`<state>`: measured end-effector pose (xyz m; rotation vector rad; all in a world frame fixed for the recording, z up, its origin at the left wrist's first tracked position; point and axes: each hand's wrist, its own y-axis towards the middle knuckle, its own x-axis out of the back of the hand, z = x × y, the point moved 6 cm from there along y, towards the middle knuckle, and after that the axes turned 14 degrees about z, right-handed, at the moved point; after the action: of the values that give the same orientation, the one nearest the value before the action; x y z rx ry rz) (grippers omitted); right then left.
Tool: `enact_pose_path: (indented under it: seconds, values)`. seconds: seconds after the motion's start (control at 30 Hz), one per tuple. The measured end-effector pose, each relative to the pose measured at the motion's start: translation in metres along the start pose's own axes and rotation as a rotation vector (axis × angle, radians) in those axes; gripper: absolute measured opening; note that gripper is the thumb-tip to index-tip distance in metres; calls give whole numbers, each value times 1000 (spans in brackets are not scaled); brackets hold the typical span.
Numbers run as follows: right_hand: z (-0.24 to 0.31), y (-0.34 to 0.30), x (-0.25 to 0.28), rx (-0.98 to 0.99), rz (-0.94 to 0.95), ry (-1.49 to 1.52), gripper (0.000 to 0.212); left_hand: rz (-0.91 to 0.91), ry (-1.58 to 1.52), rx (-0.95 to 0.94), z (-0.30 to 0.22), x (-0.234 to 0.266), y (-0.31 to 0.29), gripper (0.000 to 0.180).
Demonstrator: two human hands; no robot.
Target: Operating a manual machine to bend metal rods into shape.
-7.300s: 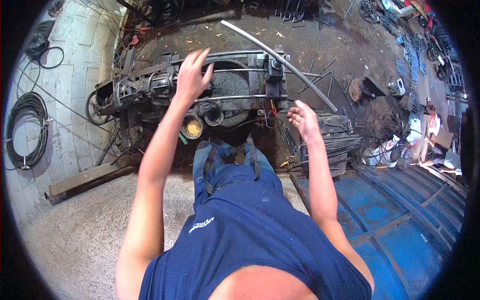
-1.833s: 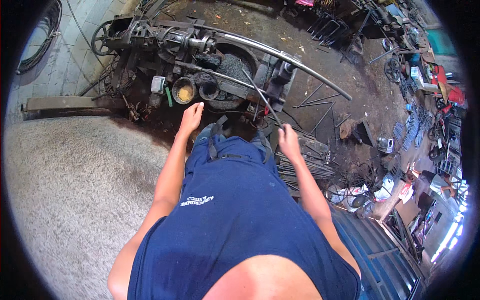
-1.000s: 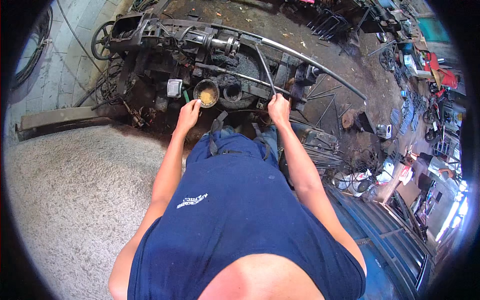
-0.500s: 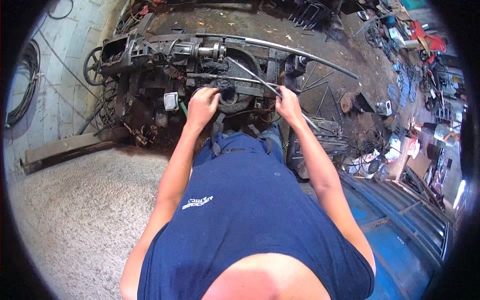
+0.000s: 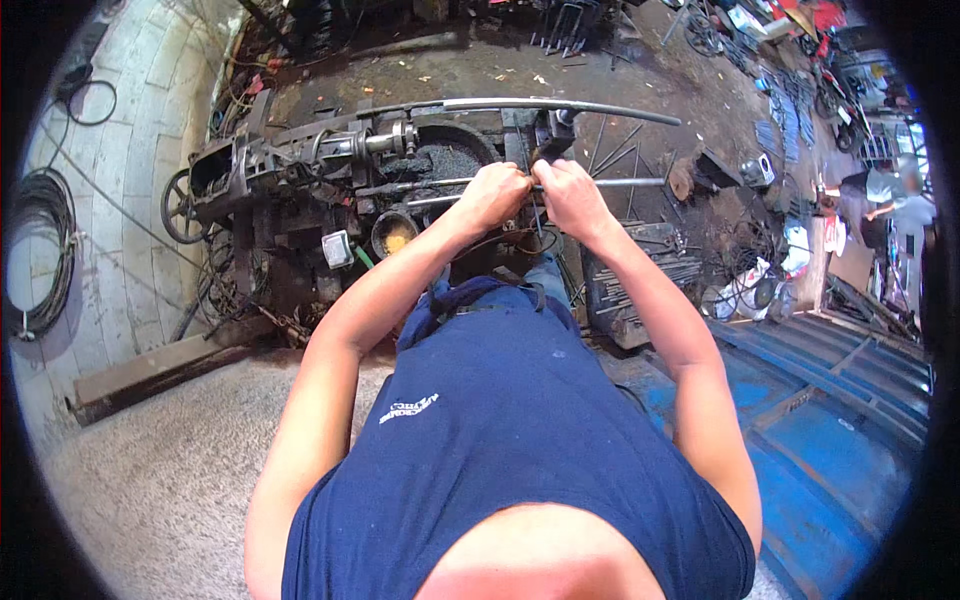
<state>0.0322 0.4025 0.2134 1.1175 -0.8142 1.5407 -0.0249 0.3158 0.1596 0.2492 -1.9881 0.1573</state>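
A thin metal rod (image 5: 632, 182) runs roughly level across the front of the machine. My right hand (image 5: 572, 198) is closed round it, and its end sticks out to the right. Close beside it, almost touching, my left hand (image 5: 495, 195) is also closed on the rod; the fingertips are partly hidden. Behind my hands, a second rod (image 5: 400, 186) lies across the greasy machine (image 5: 290, 155). A long pale pipe (image 5: 560, 104) stretches along the far side. Left of my left wrist sits a round cup (image 5: 392, 232) with yellowish stuff in it.
A handwheel (image 5: 180, 205) stands at the machine's left end. Several rods lie on a rack (image 5: 640, 275) to the right. A small white box (image 5: 337, 248) sits at the left front. Blue metal panels (image 5: 800, 400) lie at the lower right; another person (image 5: 900, 200) is far right.
My left hand has moved right from near the cup to beside my right hand. The rod has swung from slanted to nearly level. The view has shifted slightly.
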Motion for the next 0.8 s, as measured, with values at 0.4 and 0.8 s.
enact_pose_path:
  seconds: [0.4, 0.8]
  values:
    - [-47, -39, -52, -559, -288, 659, 30, -248, -466, 355, 35, 47, 21, 27]
    - [-52, -2, -43, -565, -320, 319, 18, -349, -888, 569, 39, 26, 35, 33]
